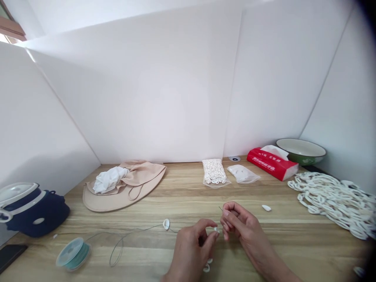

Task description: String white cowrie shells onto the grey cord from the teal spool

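My left hand [192, 246] pinches a small white cowrie shell [216, 230] between thumb and fingers. My right hand [241, 223] holds a thin needle [220, 208] in its fingertips, close to that shell. A fine grey cord [126, 237] runs from a teal thread spool [73, 254] across the wooden table [182, 207], looping on the way. Threaded on it, a second cowrie shell [166, 224] lies left of my hands. Another loose shell [266, 208] rests to the right, and a few more [206, 267] sit just below my left hand.
Along the back are a clear bag of shells [214, 172], a plastic bag [242, 174], a red tissue box [273, 163] and a green enamel basin [301, 151]. A long shell chain [331, 203] lies right; a beige hat [126, 188], dark blue pot [35, 209] and black phone [10, 256] lie left.
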The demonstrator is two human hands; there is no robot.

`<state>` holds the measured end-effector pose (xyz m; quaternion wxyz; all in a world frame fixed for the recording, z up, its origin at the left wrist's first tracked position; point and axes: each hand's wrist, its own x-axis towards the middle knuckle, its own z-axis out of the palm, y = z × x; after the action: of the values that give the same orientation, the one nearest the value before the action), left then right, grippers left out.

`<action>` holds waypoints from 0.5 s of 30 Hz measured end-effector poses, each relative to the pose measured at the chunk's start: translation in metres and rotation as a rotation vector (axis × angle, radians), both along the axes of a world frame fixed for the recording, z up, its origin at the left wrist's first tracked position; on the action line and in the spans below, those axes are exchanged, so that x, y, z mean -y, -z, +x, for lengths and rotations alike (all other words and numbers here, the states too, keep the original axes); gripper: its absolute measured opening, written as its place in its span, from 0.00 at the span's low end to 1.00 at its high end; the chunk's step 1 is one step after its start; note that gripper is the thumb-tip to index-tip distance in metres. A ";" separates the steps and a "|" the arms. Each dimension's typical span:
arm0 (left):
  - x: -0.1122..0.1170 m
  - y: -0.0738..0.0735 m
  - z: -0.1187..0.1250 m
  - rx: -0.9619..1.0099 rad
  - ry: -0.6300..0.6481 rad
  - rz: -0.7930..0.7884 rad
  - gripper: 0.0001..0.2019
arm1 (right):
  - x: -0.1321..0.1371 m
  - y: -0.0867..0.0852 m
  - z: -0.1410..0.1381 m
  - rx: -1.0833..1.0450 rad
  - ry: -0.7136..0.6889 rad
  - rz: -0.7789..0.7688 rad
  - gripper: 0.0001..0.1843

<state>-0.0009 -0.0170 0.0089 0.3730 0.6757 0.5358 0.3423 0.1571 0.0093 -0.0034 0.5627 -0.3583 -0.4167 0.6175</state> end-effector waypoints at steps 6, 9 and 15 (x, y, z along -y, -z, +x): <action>-0.003 0.004 -0.002 0.101 0.008 -0.003 0.11 | -0.003 0.003 0.000 0.060 -0.014 0.015 0.17; -0.006 0.007 -0.001 0.125 -0.061 0.049 0.09 | -0.006 0.007 0.001 0.085 -0.022 0.025 0.19; -0.009 0.003 0.001 0.314 -0.116 0.092 0.08 | -0.002 0.012 -0.002 0.149 0.018 -0.002 0.20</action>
<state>0.0000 -0.0084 0.0060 0.4003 0.5981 0.4928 0.4890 0.1548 0.0118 -0.0153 0.5352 -0.4076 -0.4534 0.5846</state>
